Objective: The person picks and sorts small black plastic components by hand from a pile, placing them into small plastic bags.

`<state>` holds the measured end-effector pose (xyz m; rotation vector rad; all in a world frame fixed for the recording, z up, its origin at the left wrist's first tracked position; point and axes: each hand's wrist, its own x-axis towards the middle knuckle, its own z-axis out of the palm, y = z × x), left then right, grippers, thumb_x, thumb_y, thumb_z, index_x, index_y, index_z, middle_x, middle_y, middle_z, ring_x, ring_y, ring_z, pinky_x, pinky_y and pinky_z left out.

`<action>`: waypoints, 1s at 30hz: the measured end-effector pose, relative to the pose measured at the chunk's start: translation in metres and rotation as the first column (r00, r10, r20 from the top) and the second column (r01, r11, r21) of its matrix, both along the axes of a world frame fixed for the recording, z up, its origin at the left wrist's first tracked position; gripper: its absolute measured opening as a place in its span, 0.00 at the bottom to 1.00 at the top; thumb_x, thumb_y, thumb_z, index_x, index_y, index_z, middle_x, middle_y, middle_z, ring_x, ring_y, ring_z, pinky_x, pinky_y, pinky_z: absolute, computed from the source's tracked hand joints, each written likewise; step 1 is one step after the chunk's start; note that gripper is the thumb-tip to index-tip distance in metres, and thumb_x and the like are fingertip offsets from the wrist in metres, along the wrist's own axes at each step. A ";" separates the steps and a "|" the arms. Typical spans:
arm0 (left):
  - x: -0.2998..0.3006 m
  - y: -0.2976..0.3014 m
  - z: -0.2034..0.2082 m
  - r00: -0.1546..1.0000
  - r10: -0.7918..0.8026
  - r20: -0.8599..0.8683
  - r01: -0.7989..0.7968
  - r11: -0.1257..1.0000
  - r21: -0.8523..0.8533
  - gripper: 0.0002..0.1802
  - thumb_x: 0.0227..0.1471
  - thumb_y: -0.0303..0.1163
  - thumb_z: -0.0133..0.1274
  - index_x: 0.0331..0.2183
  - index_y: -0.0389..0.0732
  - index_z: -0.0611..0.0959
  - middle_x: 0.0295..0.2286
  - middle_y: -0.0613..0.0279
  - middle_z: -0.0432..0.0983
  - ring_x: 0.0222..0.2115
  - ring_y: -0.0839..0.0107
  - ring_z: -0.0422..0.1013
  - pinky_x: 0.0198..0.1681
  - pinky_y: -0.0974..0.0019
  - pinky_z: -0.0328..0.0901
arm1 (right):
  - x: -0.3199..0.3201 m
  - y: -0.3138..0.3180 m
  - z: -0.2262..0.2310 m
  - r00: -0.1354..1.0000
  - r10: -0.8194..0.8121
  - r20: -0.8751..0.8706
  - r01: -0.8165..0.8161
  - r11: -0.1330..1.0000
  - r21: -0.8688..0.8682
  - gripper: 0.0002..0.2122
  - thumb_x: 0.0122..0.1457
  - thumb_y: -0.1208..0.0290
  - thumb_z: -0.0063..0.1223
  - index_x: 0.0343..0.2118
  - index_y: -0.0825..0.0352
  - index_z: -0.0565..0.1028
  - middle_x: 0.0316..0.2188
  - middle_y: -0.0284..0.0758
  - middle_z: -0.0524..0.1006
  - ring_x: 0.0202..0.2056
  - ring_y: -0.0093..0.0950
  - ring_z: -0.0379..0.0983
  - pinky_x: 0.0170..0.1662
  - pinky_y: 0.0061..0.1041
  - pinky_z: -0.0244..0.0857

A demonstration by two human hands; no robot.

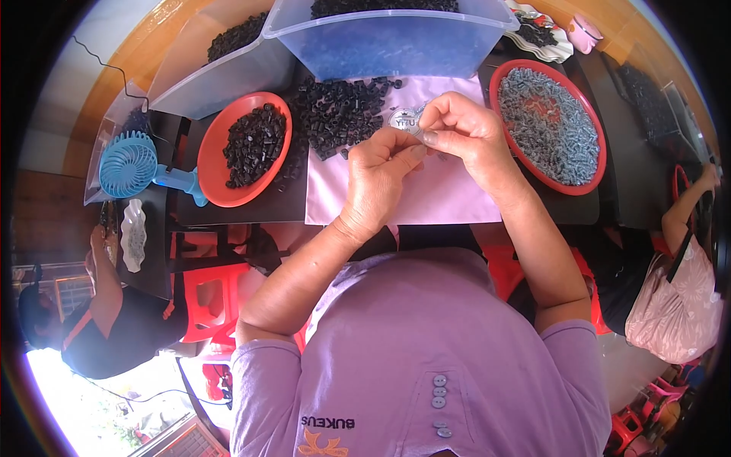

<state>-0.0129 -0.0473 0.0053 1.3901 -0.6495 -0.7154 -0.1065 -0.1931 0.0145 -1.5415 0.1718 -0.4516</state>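
Note:
My left hand [381,174] and my right hand [466,135] meet over a pink cloth [457,199]. Both are closed, thumb against fingers, and their tips almost touch. Whatever lies between the fingertips is too small to make out. A loose heap of small black plastic parts [335,114] spreads over the cloth's left side, just beyond my left hand. To the right of my right hand stands a red oval tray [601,164] full of small silvery metal pieces [567,145].
An orange-red dish [217,183] of black parts sits at the left, beside a blue hand fan [129,164]. Large plastic bins [388,46] with black parts stand at the back. Other people [114,324] sit left and right [674,305], near red stools [209,293].

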 end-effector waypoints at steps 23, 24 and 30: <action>0.001 -0.003 -0.010 0.513 0.183 0.839 -0.044 0.981 -0.187 0.08 0.47 0.18 0.58 0.30 0.36 0.76 0.24 0.57 0.73 0.26 0.62 0.72 0.29 0.64 0.66 | 0.000 -0.002 -0.001 1.000 0.009 -0.020 -0.009 1.000 0.011 0.07 0.55 0.84 0.51 0.36 0.68 0.74 0.28 0.28 0.75 0.30 0.14 0.70 0.32 0.13 0.63; 0.000 -0.003 -0.010 0.505 0.184 0.843 -0.052 0.982 -0.183 0.08 0.47 0.19 0.59 0.30 0.36 0.76 0.24 0.56 0.73 0.26 0.60 0.72 0.29 0.63 0.66 | 0.000 -0.002 -0.002 1.000 0.024 -0.017 -0.023 0.999 0.026 0.07 0.55 0.84 0.51 0.36 0.68 0.74 0.27 0.28 0.75 0.30 0.14 0.70 0.32 0.13 0.63; -0.003 -0.002 -0.014 0.636 0.172 0.752 -0.085 0.985 -0.153 0.03 0.51 0.21 0.55 0.31 0.34 0.78 0.24 0.59 0.76 0.24 0.70 0.71 0.28 0.68 0.66 | -0.001 0.003 0.004 1.000 0.023 -0.011 -0.022 0.999 0.045 0.06 0.56 0.84 0.51 0.35 0.69 0.74 0.27 0.28 0.74 0.30 0.15 0.70 0.33 0.14 0.64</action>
